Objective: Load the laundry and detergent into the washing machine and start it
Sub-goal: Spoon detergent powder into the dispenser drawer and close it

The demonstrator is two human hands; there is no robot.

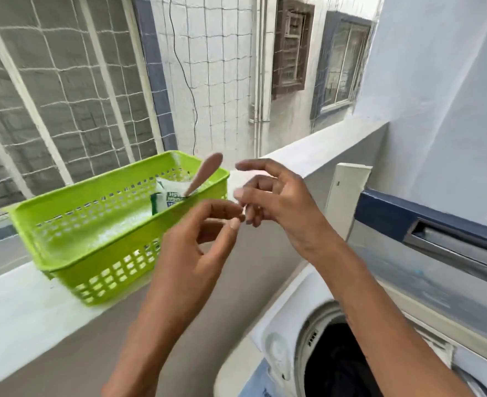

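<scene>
Both hands meet mid-frame, left hand [205, 239] and right hand [276, 202] fingertips pinching something small and white, unclear; detergent step likely, packet [167, 199] in green basket [99, 270] at nine o'clock next.

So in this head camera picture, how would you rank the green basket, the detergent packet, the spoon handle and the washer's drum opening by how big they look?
1. Green basket.
2. Drum opening, though it is cut off by the frame and nearer the camera, so unsure.
3. Detergent packet.
4. Spoon handle, only partly showing above the packet.
</scene>
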